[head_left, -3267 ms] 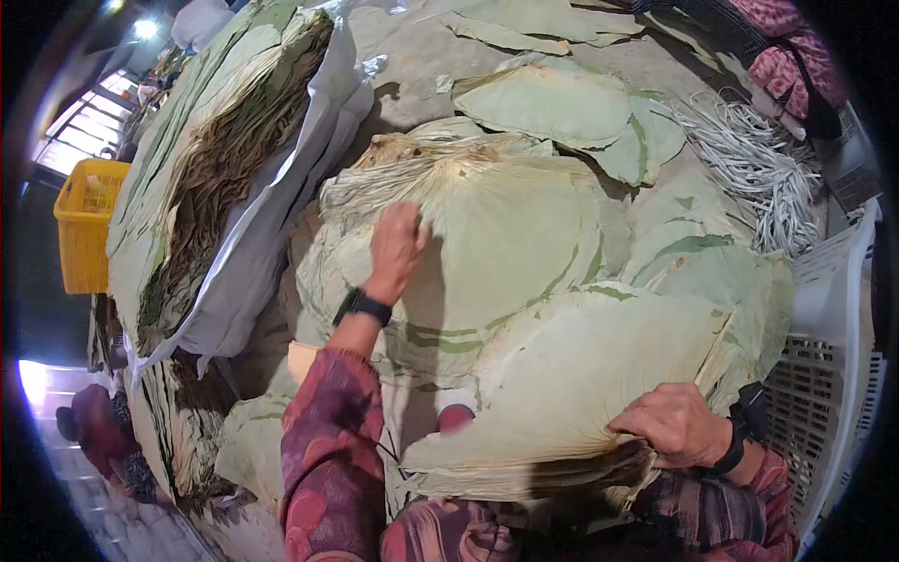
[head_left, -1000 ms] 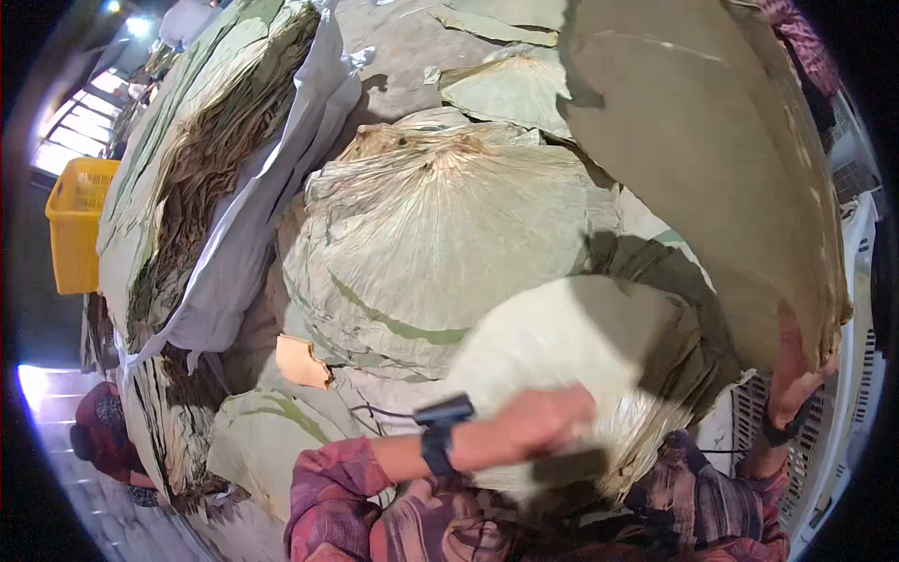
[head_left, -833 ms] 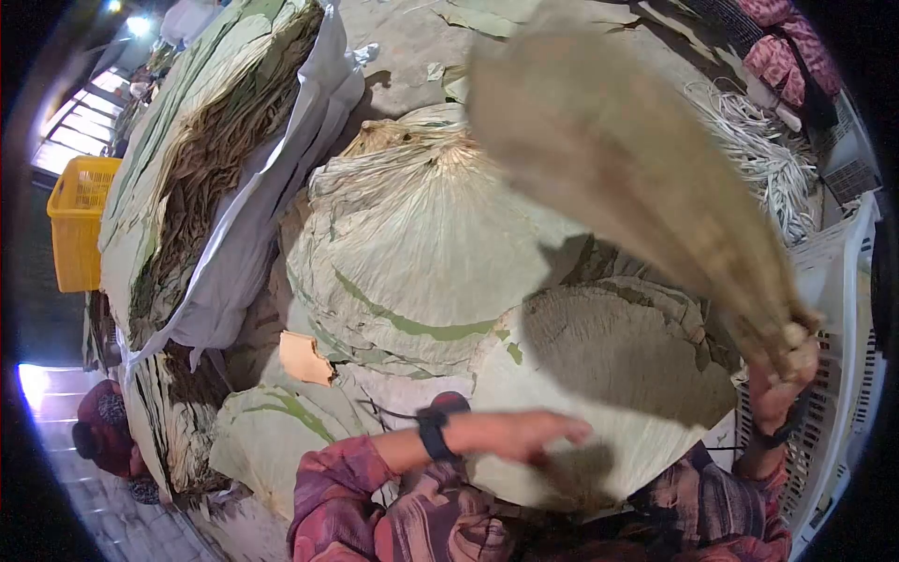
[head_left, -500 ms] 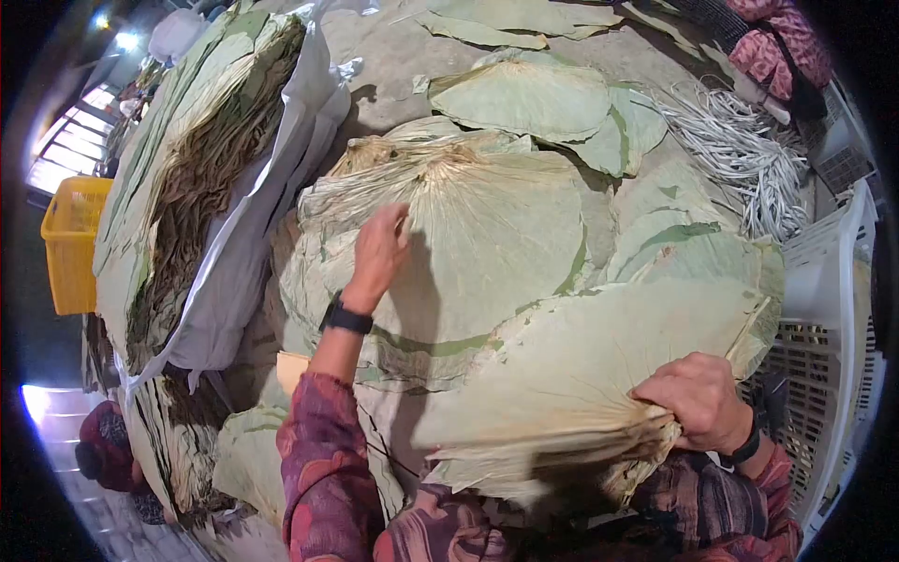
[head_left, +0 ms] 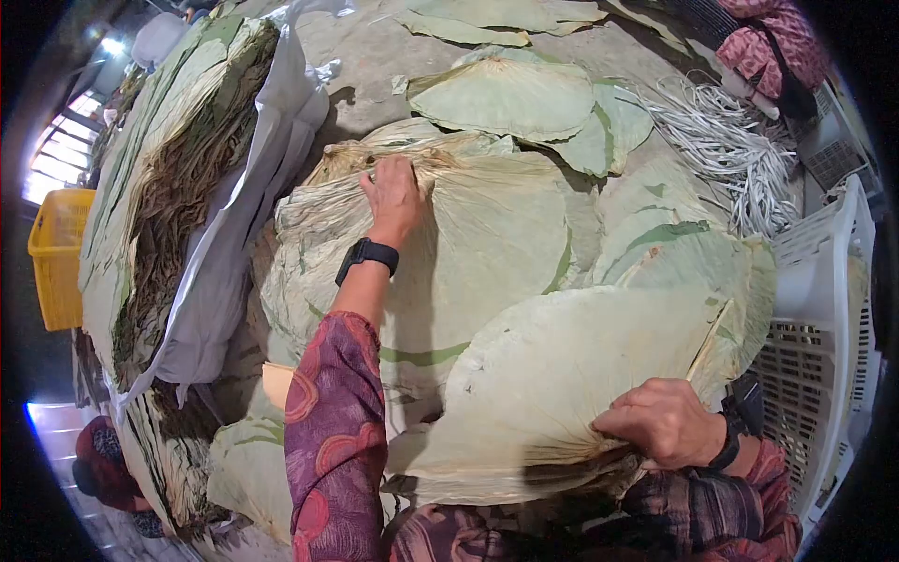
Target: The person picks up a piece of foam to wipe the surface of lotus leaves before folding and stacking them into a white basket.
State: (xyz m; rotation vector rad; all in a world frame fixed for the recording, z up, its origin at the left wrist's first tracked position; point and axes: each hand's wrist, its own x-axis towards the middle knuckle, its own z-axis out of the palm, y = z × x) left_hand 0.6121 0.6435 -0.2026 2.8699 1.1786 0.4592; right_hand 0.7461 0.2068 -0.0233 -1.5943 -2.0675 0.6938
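Observation:
My left hand reaches onto the gathered, brownish upper part of a large pale-green dried lotus leaf. Its fingers are bent and slightly apart against the surface; some fingertips are hard to make out. That leaf tops a layered pile on the floor. Close to my lap, my right hand is closed on the creased edge of another dried lotus leaf. This one spreads out to the left of the hand, and its near edge is folded in brown pleats. Both wrists wear dark bands.
A tall stack of dried leaves leans beside white sacking at left, near a yellow crate. A white slotted crate stands at right. White strips lie behind it, near a person in patterned clothing.
My left hand has moved forward and onto the gathered part of the piled leaf. My right hand has shifted slightly down and left, and its leaf lies lower and flatter.

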